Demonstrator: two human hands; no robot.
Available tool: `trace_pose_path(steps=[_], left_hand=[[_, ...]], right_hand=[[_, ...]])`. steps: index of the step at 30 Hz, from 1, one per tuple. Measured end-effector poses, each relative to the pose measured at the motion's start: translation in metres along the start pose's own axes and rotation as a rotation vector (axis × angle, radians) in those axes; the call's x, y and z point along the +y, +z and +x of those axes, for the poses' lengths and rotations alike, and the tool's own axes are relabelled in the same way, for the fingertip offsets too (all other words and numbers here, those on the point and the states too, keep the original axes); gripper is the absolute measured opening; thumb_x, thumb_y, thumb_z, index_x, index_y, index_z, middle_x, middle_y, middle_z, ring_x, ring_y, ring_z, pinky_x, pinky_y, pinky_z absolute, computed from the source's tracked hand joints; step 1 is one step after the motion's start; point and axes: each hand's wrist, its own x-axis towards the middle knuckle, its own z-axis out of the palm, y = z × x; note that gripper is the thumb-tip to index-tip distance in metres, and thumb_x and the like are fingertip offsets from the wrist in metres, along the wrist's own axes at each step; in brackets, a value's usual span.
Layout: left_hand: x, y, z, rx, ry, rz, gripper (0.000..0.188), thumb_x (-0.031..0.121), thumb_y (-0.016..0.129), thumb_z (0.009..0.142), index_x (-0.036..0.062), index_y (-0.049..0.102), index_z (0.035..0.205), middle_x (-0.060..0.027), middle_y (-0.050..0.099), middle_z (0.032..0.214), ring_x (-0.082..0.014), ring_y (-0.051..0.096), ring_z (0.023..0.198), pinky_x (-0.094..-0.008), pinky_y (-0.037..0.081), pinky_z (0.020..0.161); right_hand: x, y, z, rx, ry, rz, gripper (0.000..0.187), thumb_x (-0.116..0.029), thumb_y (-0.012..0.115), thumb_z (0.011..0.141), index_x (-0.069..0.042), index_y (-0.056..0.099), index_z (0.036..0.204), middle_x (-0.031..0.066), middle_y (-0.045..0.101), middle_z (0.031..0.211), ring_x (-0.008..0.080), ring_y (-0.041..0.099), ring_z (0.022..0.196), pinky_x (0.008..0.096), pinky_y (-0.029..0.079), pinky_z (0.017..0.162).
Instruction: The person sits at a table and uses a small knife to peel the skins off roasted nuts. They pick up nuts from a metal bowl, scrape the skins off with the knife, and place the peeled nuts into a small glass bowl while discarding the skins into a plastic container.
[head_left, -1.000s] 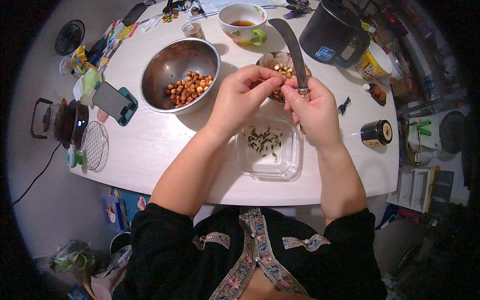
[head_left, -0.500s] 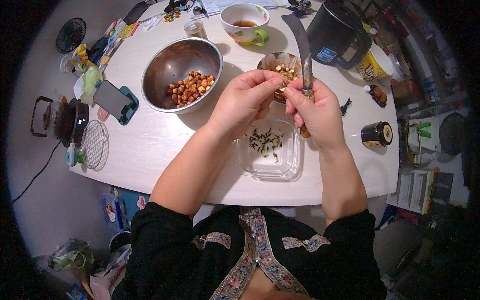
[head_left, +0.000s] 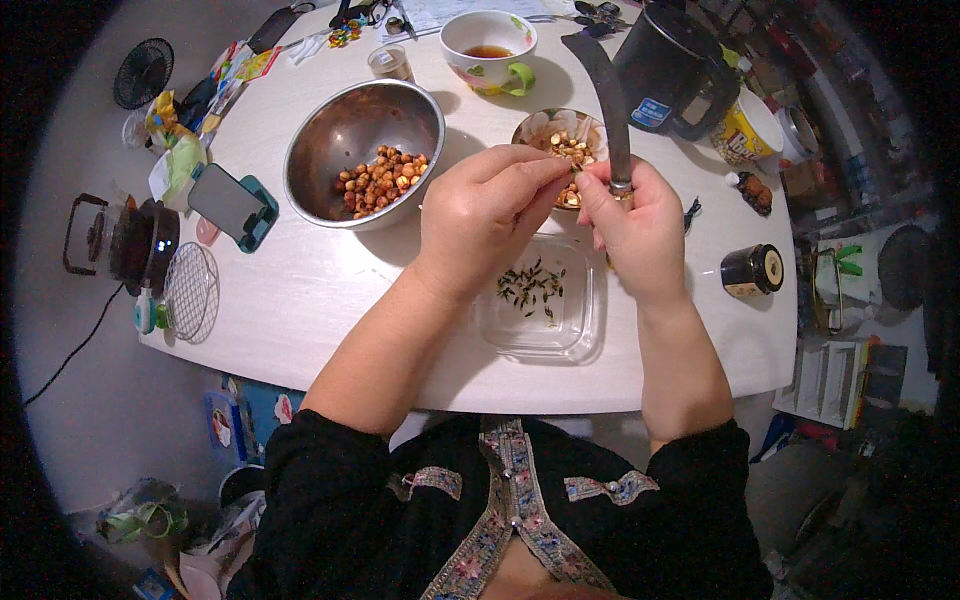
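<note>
My right hand [head_left: 640,225] is closed round the handle of a knife whose long dark blade [head_left: 602,95] points up and away. My left hand [head_left: 495,215] is pinched, thumb and fingers together, its tips meeting my right thumb; whatever is between them is too small and hidden to make out. Just beyond the fingertips stands a flower-patterned bowl [head_left: 535,125] with pale, split lotus seeds [head_left: 572,146]. Below my hands, a clear square container [head_left: 545,345] holds small green lotus-seed germs [head_left: 530,287]. At the left, a steel bowl [head_left: 320,125] contains reddish-brown lotus seeds [head_left: 382,180].
A floral cup [head_left: 488,75] of brown liquid and a small clear cup [head_left: 390,62] stand at the back. A black kettle [head_left: 675,65], a yellow tub [head_left: 745,135] and a dark jar [head_left: 752,271] line the right. A phone on a stand [head_left: 230,205] and a wire rack [head_left: 190,290] are left.
My left hand has rolled over so its back faces up, and its fingertips have shifted slightly right. My right hand and the knife have tilted a little; the bowls stay put.
</note>
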Motion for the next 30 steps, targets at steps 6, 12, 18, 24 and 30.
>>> trace_pose_path(steps=[6, 12, 18, 24, 30], left_hand=[[0.0, 0.003, -0.002, 0.019, -0.024, 0.08, 0.013, 0.011, 0.075, 0.078, 0.0078, 0.071, 0.09, -0.0071, 0.07, 0.087, -0.0249, 0.069, 0.071, -0.0328, 0.055, 0.06], [-0.001, 0.001, 0.001, -0.01, 0.031, 0.1, 0.013, 0.002, 0.076, 0.076, 0.0041, 0.071, 0.088, -0.0106, 0.07, 0.087, -0.0201, 0.068, 0.071, -0.0306, 0.054, 0.058], [0.0, -0.002, 0.002, -0.036, -0.163, -0.002, 0.015, 0.008, 0.075, 0.075, 0.005, 0.068, 0.088, -0.0079, 0.068, 0.084, -0.0201, 0.065, 0.066, -0.029, 0.053, 0.058], [-0.005, 0.002, -0.001, -0.057, -0.621, -0.547, 0.012, 0.01, 0.071, 0.086, 0.0005, 0.066, 0.092, -0.0011, 0.065, 0.081, -0.0047, 0.057, 0.071, -0.0209, 0.047, 0.061], [0.001, -0.03, 0.009, -0.354, -0.493, -0.647, 0.004, 0.006, 0.069, 0.086, 0.002, 0.069, 0.087, 0.0003, 0.064, 0.081, -0.0037, 0.052, 0.066, -0.0211, 0.038, 0.053]], right_hand=[[0.008, 0.004, -0.002, 0.077, -0.237, -0.156, 0.012, -0.011, 0.069, 0.089, 0.0, 0.064, 0.092, 0.0045, 0.067, 0.076, 0.0107, 0.063, 0.068, 0.0256, 0.052, 0.061], [0.009, 0.006, -0.003, 0.109, -0.408, -0.339, 0.013, -0.01, 0.072, 0.084, -0.002, 0.065, 0.091, 0.0114, 0.068, 0.078, 0.0163, 0.065, 0.065, 0.0296, 0.052, 0.061], [0.008, 0.005, -0.004, 0.043, -0.133, -0.099, 0.011, -0.012, 0.069, 0.089, -0.002, 0.064, 0.092, 0.0038, 0.065, 0.072, 0.0095, 0.061, 0.06, 0.0239, 0.049, 0.055], [-0.001, -0.001, 0.002, -0.052, 0.137, 0.147, 0.013, -0.013, 0.067, 0.091, -0.003, 0.061, 0.097, 0.0012, 0.061, 0.068, 0.0032, 0.049, 0.048, 0.0176, 0.038, 0.043], [0.004, -0.011, 0.013, 0.082, 0.085, 0.027, 0.011, -0.011, 0.065, 0.092, -0.003, 0.061, 0.098, -0.0005, 0.059, 0.071, 0.002, 0.047, 0.051, 0.0169, 0.035, 0.044]])
